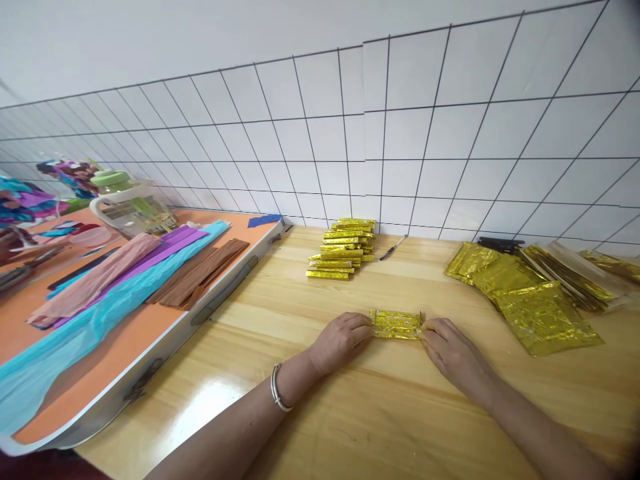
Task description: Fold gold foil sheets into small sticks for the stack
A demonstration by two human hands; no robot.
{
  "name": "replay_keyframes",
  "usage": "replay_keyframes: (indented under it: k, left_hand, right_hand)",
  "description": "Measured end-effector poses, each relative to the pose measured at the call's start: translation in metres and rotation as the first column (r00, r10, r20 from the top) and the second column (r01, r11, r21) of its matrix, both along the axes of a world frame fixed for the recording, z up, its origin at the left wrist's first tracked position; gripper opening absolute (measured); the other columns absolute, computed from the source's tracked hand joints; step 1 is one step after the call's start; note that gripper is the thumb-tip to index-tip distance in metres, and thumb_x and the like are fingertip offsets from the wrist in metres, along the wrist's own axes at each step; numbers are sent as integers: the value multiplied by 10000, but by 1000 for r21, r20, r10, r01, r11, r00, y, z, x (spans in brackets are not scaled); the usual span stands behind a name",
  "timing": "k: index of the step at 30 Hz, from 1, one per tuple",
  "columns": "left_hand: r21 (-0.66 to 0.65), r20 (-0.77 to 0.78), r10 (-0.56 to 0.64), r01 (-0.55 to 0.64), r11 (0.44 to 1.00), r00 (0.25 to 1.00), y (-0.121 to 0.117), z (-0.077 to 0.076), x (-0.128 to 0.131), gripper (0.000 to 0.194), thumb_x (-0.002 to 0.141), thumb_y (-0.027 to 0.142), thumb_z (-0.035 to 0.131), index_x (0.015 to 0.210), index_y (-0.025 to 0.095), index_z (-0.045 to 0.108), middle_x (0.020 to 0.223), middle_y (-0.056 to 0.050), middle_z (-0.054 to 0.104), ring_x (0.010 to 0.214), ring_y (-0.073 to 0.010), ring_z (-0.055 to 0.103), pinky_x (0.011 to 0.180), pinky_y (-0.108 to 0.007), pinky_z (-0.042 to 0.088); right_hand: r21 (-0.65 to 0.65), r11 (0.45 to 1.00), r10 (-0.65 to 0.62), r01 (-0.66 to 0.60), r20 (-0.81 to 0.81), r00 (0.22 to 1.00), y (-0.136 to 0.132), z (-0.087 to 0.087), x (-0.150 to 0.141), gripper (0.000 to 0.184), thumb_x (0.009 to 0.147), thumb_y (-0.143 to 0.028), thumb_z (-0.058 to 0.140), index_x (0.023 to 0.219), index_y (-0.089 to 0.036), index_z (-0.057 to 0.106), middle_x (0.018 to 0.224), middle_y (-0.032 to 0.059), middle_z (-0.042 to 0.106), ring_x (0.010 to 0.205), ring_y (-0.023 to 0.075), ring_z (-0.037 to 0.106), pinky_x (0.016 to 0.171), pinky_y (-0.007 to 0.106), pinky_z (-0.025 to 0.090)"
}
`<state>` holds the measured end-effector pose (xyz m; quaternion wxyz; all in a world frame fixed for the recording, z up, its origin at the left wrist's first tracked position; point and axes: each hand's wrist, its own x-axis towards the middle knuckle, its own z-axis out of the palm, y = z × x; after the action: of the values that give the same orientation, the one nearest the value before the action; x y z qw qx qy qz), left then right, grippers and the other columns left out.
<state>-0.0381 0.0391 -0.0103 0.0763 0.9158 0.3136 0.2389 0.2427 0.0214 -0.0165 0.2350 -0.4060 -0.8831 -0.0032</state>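
A small gold foil packet (397, 325), partly rolled or folded along its length, lies on the wooden table between my two hands. My left hand (345, 341), with a silver bangle (280, 388) on its wrist, has its fingers closed at the packet's left end. At the right end, my right hand (453, 348) pinches the packet's edge with thumb and fingers. Beyond them sits a pile of narrow folded gold strips (345, 250). Flat gold foil packets (545, 313) are spread in an overlapping stack to the right.
A pen (393, 248) lies beside the strip pile. Dark items (501, 245) rest behind the flat packets. On the left, an orange-topped table (210, 331) with a raised edge bears coloured fabric strips (150, 287) and a clear jar with a green lid (111, 180). A gridded wall (320, 140) bounds the back.
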Motion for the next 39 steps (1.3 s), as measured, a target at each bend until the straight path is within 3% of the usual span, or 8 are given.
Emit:
replay_keyframes:
  k: [5,10,14,21,26,30,39]
  left_hand:
    - [7,-47,-32,32,999,998,-1,2,0,203,915,184,395,1003,185,579,1025,-69,624,997,-157,569,885,-310,443]
    - [23,-65,-49,51,998,997,-1,5,0,227,923,185,365,1011,181,574,1026,-82,636,980,-156,581,873,-319,443]
    - [-14,-39,-63,62,998,997,0,5,1,211,916,181,383,998,188,577,1007,-71,653,1009,-163,572,879,-328,417]
    - [-75,29,34,-31,997,999,4,3,3,167,901,181,414,926,196,578,909,-41,661,882,-139,599,838,-299,405]
    - [-77,40,84,-81,994,996,4,0,4,166,904,208,413,901,189,578,825,-47,646,817,-151,594,771,-281,421]
    - [-149,62,103,-93,984,993,-3,-3,3,138,897,191,428,871,187,564,799,-27,633,792,-149,577,749,-268,408]
    - [-297,120,327,-280,913,937,-13,9,15,143,901,177,420,834,209,542,726,33,624,678,-123,535,764,-271,357]
  right_hand:
    - [22,999,44,-43,-46,998,-2,-6,6,221,876,-125,428,1039,-177,570,1043,105,607,1019,216,541,905,411,473]
    - [22,994,109,-110,26,994,1,-7,13,263,866,-119,446,1082,-194,578,1066,79,637,1051,210,547,932,419,467]
    - [17,996,86,-85,-7,996,4,-7,13,232,865,-137,460,1038,-204,600,1010,69,658,994,199,574,898,400,480]
    - [-126,992,-1,-18,-155,988,6,-2,9,192,872,-168,454,995,-213,594,928,58,650,892,184,587,789,358,499]
    - [-101,990,76,-95,-182,980,2,0,11,197,874,-159,448,1014,-213,576,931,61,640,890,181,581,795,346,488]
    - [-110,984,113,-138,-208,972,-2,2,10,180,876,-164,446,995,-216,570,913,57,635,874,178,576,805,340,470]
    - [-365,927,-184,83,-251,950,-5,11,-2,139,866,-247,438,870,-219,573,816,20,614,768,174,556,690,296,427]
